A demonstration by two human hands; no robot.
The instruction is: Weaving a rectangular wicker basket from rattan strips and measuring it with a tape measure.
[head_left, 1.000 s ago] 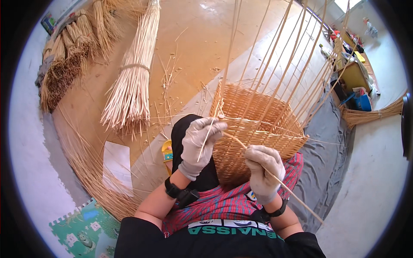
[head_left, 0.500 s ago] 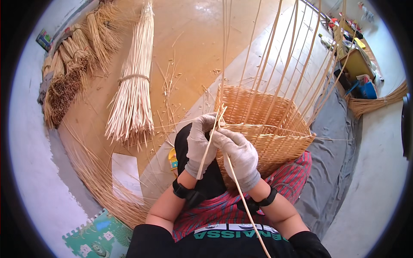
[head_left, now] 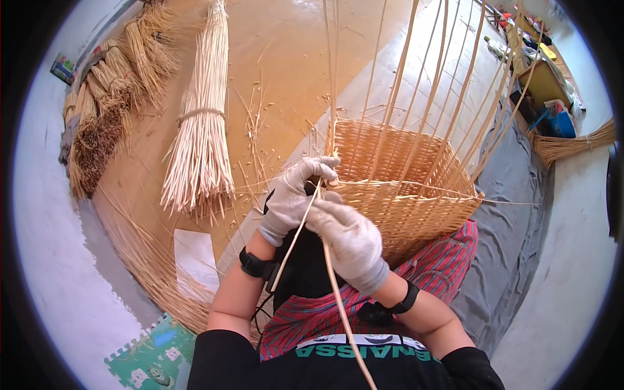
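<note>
A half-woven wicker basket (head_left: 416, 188) rests on my lap, its long upright stakes (head_left: 429, 91) rising away from me. Both hands wear pale gloves. My left hand (head_left: 296, 198) pinches the near-left corner of the basket rim, fingers closed on a thin cane. My right hand (head_left: 351, 240) sits just below and right of it, closed on a long weaving cane (head_left: 338, 305) that runs back down toward my chest. A second thin cane (head_left: 289, 250) crosses under my left wrist.
A tied bundle of pale canes (head_left: 201, 136) lies on the brown floor to the left, with darker bundles (head_left: 104, 117) beyond it. Loose canes curve along the floor at lower left. A grey cloth (head_left: 520, 214) lies to the right, a foam mat (head_left: 149, 354) at bottom left.
My right hand has moved left from the basket's near side to meet my left hand at the corner, drawing the long cane with it. The view has tipped slightly.
</note>
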